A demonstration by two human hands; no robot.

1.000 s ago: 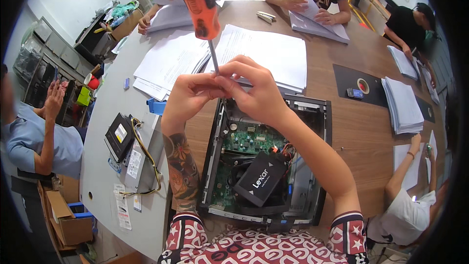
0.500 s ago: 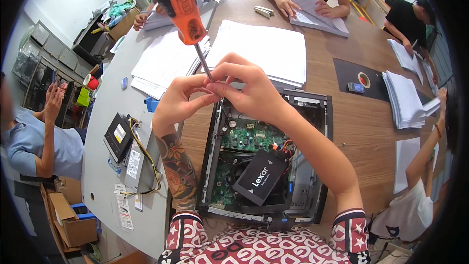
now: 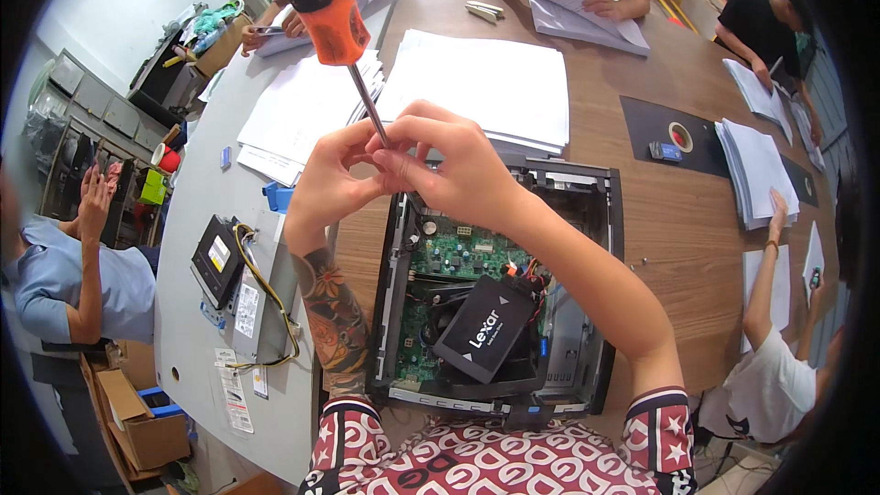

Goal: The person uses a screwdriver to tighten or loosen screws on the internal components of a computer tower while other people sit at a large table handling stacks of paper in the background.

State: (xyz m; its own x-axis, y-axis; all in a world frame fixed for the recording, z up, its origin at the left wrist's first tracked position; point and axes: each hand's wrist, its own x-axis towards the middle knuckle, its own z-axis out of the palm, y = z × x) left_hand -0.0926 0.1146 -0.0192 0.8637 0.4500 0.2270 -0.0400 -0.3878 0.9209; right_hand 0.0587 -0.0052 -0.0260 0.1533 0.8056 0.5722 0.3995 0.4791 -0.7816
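A screwdriver point(image 3: 335, 29) with an orange and black handle stands tilted, its shaft pointing down between my hands. My right hand point(image 3: 451, 158) pinches the lower shaft with thumb and fingers. Against the same spot press the fingertips of my left hand point(image 3: 328, 181); the tip and anything small there are hidden. Below my hands lies an opened computer case point(image 3: 616, 257) on the brown table. Inside it are a green circuit board point(image 3: 461, 255), coloured wires and a black solid-state drive point(image 3: 486, 330) resting at an angle over a black fan part.
On the grey table at left lie a metal power supply point(image 3: 268, 312) with cables and a black drive unit point(image 3: 217, 261). Paper stacks point(image 3: 477, 82) sit beyond the case. A tape roll point(image 3: 681, 137) lies on a black mat at right. Several people sit around, some handling papers.
The screwdriver and my hands have shifted slightly, and its tip no longer shows below my fingers. At right, a person's hand has moved down onto the paper stack.
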